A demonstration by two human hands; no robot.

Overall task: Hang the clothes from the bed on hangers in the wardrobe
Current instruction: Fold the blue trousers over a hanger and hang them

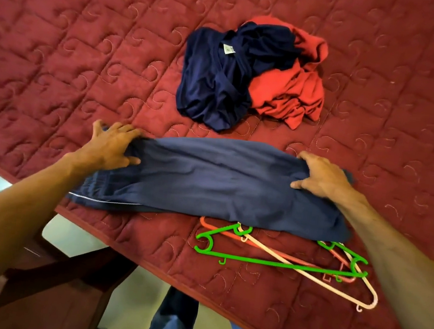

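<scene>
Head view: maroon bed [60, 49] held blue pants [222, 181] along its near edge; navy shirt [215, 82] and red garment [293, 91] heaped beyond; plastic hangers [266, 262] partly under the pants. Left hand [111, 144] and right hand [320, 178] each gripped a pants end.

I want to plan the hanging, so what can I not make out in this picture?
Head view only.
Hangers: upper parts hidden under the blue garment; count unclear.
Label on the navy garment: too small to read.
Red garment: partly covered by the navy garment; type unclear.
Wardrobe: outside the frame.
</scene>
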